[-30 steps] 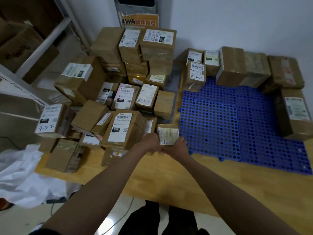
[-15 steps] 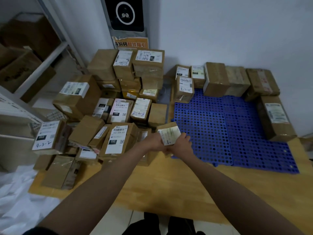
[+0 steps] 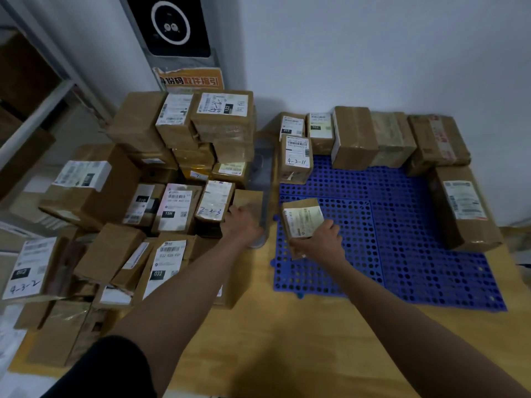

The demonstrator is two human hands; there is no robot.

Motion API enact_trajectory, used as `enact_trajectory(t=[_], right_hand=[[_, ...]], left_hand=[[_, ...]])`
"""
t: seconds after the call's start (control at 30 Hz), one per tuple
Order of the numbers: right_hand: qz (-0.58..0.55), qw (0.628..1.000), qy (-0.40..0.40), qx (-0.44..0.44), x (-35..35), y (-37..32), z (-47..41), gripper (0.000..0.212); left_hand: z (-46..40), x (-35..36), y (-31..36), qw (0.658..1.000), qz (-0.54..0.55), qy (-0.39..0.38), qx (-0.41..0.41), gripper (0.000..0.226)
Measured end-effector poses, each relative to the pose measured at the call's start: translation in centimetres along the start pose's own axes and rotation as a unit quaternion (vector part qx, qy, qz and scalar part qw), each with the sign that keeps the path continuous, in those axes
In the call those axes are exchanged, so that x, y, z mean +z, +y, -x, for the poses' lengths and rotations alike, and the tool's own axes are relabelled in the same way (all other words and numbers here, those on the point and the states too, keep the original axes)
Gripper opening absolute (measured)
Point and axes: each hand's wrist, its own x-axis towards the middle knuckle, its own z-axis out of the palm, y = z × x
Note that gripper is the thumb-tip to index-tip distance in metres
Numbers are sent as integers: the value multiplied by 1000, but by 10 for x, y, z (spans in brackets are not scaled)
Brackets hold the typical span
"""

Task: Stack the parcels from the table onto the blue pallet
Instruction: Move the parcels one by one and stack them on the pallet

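My right hand (image 3: 321,242) grips a small brown parcel with a white label (image 3: 303,221) and holds it tilted just above the left part of the blue pallet (image 3: 402,242). My left hand (image 3: 242,225) is at the near left corner of a plain brown box (image 3: 252,200) on the right edge of the parcel pile (image 3: 172,202). It touches the box, but its fingers are hidden. Several parcels (image 3: 355,136) stand along the pallet's back edge. One marked 4-3-11 (image 3: 297,158) is at the back left, and a larger one (image 3: 462,208) is at the right.
The wooden table (image 3: 287,349) carries the pile on the left and the pallet on the right. A clear plastic bin (image 3: 263,168) stands between them. A metal shelf with boxes (image 3: 26,133) is at the far left, and a wall closes the back.
Both hands held the small parcel at the pile's edge. Now my right hand alone has carried it right over the pallet, and my left hand has moved back to the plain brown box.
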Motion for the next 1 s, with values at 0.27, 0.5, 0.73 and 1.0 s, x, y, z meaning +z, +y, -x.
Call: enact_trajectory(t=[0.27,0.5,0.73,1.0], right_hand=[[2,1000,-23,16,-5,17,-30,93],[5,999,-28,17,-4,21,-39,95],[27,999,-30,19,-7,11,-35,96],[28,999,-17,32,-7,-13,-12,98]], left_hand=[[-32,26,13,995,-77,42,-47,98],[-41,41,11,994,-61,69,-55,102],[-26,32,7,997,-10,71,-42,97],[7,3,-4,997,26,79,5,97]])
